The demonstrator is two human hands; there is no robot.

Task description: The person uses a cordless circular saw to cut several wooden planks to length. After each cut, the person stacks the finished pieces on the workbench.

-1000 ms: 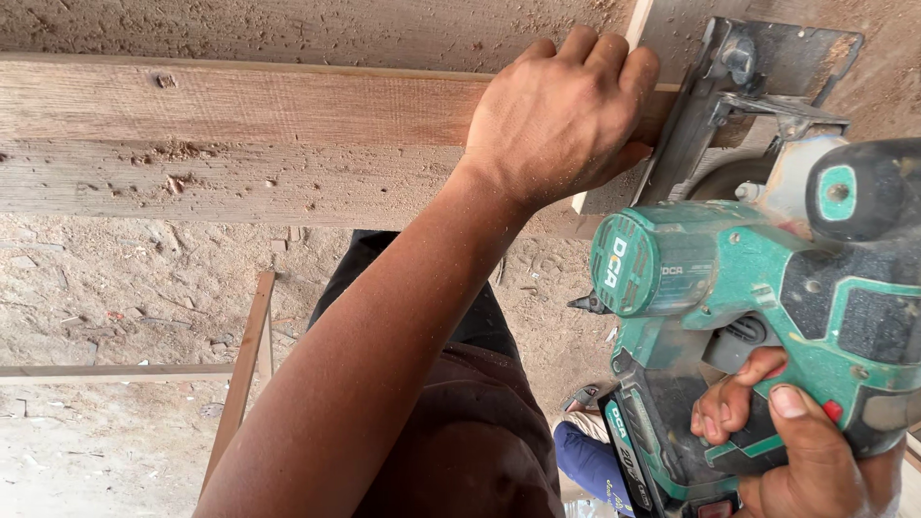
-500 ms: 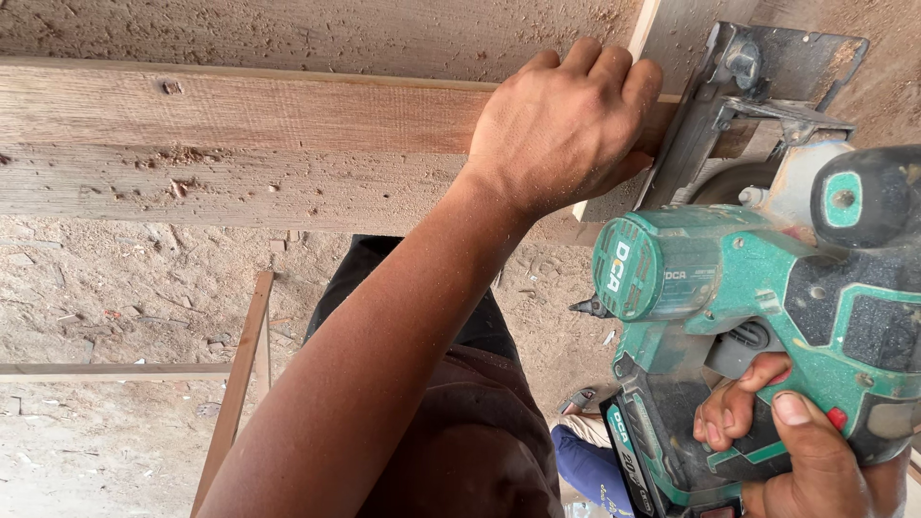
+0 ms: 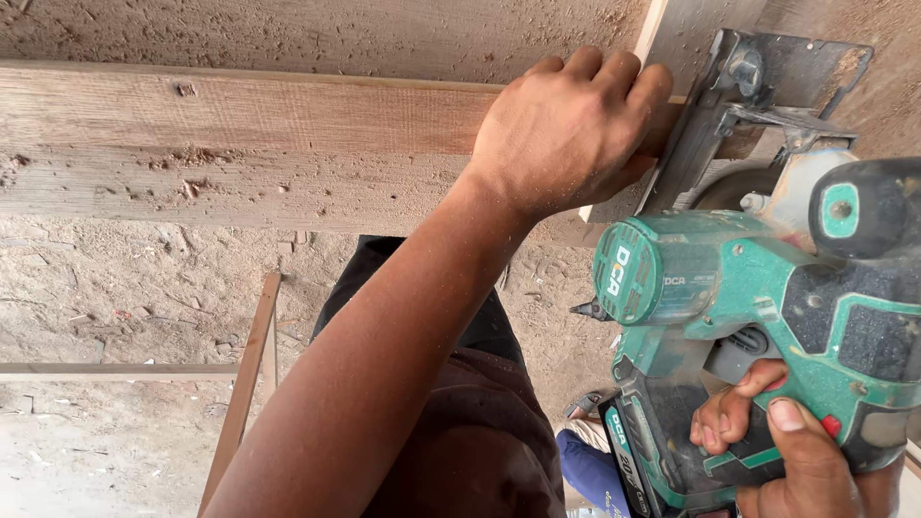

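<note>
Saw (image 3: 767, 288), green and cordless, gripped at its handle by the right hand (image 3: 796, 451); left hand (image 3: 566, 129) presses flat on the plank (image 3: 240, 144), steadying it beside the base plate (image 3: 758, 105).

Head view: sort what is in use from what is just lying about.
In use:
- left hand, pressed on the wooden plank
- right hand, gripping the green cordless circular saw
- saw's metal base plate, resting on the plank

Lying about:
- thin wooden strips on the sandy ground
</note>
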